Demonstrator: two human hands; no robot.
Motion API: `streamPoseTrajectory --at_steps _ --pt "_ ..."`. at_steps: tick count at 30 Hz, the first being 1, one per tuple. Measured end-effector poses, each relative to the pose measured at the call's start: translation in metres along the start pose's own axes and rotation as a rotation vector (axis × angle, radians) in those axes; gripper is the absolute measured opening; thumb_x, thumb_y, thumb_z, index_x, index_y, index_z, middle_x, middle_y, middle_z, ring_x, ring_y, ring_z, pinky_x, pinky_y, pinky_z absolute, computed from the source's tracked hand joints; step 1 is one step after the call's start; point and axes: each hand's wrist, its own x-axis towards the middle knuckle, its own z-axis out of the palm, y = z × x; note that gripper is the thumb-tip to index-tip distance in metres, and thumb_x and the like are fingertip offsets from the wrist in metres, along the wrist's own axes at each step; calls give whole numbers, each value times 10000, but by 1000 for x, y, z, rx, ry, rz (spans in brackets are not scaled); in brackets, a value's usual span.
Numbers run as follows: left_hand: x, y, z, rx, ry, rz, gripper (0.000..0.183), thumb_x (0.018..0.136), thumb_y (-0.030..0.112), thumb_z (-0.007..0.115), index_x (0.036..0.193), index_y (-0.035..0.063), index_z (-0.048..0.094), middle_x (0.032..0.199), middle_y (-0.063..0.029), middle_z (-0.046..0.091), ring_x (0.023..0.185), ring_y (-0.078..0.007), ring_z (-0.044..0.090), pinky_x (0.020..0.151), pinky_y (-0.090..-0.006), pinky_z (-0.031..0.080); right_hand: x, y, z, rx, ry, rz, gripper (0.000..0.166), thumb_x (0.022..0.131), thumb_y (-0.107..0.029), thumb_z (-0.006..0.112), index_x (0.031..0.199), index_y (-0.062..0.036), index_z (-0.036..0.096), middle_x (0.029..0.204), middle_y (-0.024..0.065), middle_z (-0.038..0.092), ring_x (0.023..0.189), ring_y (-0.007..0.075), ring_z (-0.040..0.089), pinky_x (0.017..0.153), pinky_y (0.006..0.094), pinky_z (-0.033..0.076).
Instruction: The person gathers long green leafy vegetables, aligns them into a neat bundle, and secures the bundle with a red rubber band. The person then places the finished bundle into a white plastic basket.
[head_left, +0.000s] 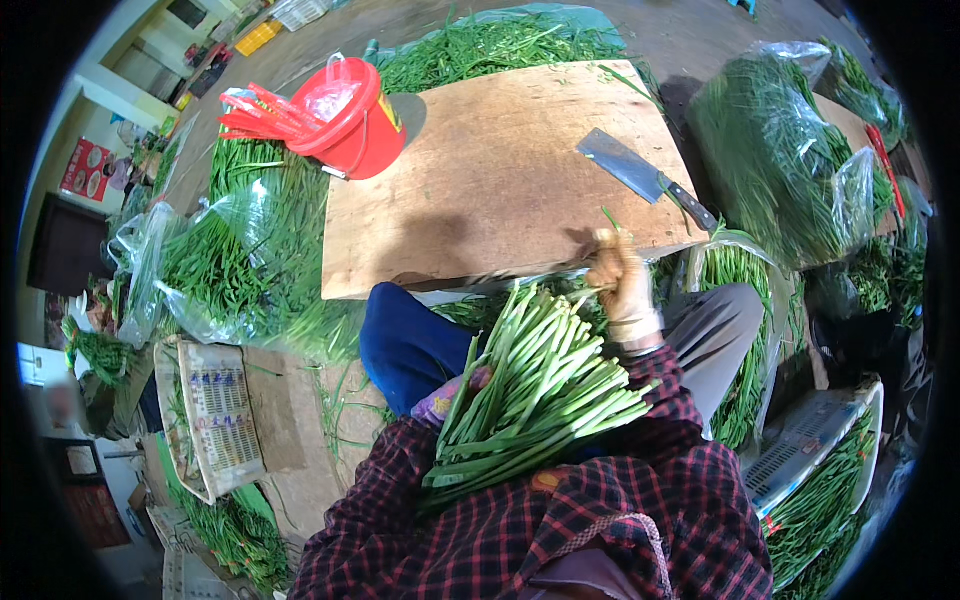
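Observation:
A thick bundle of green stalks, probably garlic chives (540, 375), lies against my chest with the pale cut ends up and to the right. My left hand (476, 381), mostly hidden behind the stalks, holds the bundle from the left; purple patterned cloth covers its wrist. My right hand (619, 277) is blurred by motion, fingers curled, just past the cut ends and near the board's front edge. A green strand shows above its fist; whether the fingers grip it is unclear. Beyond, a cleaver (630, 169) with a dark handle rests on the wooden board (487, 172).
A red bucket (352, 124) with red strips and clear plastic stands on the board's left corner. Loose greens (495, 45) are heaped behind it. A large bagged bundle (772, 157) stands right. White plastic crates (221, 412) flank me. Someone holding greens (105, 352) is at far left.

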Motion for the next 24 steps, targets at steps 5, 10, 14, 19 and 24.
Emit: streamPoseTrajectory --at_steps 5,10,14,19,24 --pt "1 7 -2 -89 -8 -28 250 971 351 513 1026 109 546 943 59 526 881 -80 517 805 -219 429 -24 -69 0 -160 131 -150 362 974 -370 497 998 -35 631 529 -72 259 459 51 248 480 216 279" --pt "7 29 37 -218 10 -42 372 972 350 502 1222 74 521 1120 -16 571 979 -117 565 835 -249 484 -100 -79 98 -1889 -537 -753 373 690 -150 724 1055 -132 651 1034 75 591 1022 285 537 857 389 450" --pt "6 43 54 -137 83 -128 499 969 346 507 1380 76 425 1262 -52 545 1062 -127 562 905 -256 480 -105 -31 98 -1941 -901 -887 280 689 -217 715 954 -150 654 1109 50 572 1140 280 502 888 392 443" --pt "5 38 54 -186 151 -155 468 953 359 529 1319 68 503 1203 -65 600 1045 -142 589 903 -277 488 -94 -59 96 -1844 -945 -851 192 659 -222 723 804 -111 663 1050 56 611 1108 304 528 859 406 461" --pt "0 60 85 -148 152 -234 451 966 358 499 1292 46 518 1216 -78 601 1032 -142 602 880 -291 505 -111 -55 132 -1934 -845 -803 476 660 -253 756 1088 -105 610 1122 139 562 1113 350 507 922 443 427"
